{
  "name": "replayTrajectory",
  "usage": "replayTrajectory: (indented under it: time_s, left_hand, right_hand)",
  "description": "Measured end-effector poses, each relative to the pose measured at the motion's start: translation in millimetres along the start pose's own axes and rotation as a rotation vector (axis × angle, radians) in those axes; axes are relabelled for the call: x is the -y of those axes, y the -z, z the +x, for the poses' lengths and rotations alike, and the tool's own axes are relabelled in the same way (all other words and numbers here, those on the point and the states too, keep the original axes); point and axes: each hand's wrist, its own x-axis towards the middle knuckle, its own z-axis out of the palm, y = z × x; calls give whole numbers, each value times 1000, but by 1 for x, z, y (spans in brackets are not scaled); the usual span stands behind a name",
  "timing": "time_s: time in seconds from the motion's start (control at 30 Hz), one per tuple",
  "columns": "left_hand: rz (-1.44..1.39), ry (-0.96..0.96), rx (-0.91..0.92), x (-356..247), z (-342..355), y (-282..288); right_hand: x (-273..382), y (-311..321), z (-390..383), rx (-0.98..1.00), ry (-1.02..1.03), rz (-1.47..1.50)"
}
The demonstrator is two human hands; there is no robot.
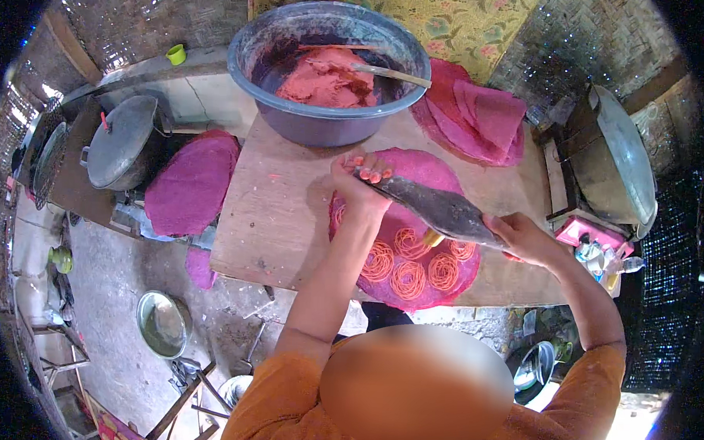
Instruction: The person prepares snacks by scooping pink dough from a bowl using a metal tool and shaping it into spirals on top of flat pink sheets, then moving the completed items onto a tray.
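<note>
Both my hands grip a long dark wooden hand press (445,212), held slanting above a round pink mesh sheet (423,168). My left hand (361,180) is closed round its upper left end, with reddish dough on the fingertips. Around the lower right end, my right hand (526,238) is closed too. A short yellowish cylinder (433,237) shows beneath the press, close to the strands. Several coiled nests of thin orange dough strands (408,279) lie on the near part of the sheet; the press and my left arm hide part of it.
A large blue-grey basin (324,120) with pink dough (326,75) and a wooden stick (392,75) stands at the wooden table's (263,217) far edge. Folded pink sheets (483,120) lie beside it. A lidded pot (122,146) is left; a large metal pan (614,159) is right.
</note>
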Motion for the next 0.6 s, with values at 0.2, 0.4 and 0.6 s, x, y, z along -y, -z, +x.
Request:
replayTrajectory:
  time_s: [0.2,0.4,0.6]
  left_hand:
    - [42,-5,115,-15,9,-17]
    - [99,-21,-29,-4,-9,-3]
    - [27,3,7,6,10,15]
  right_hand:
    - [-8,-21,21,-160,151,32]
    - [-15,-21,9,-39,-12,7]
    - [-48,-37,45,-289,199,-62]
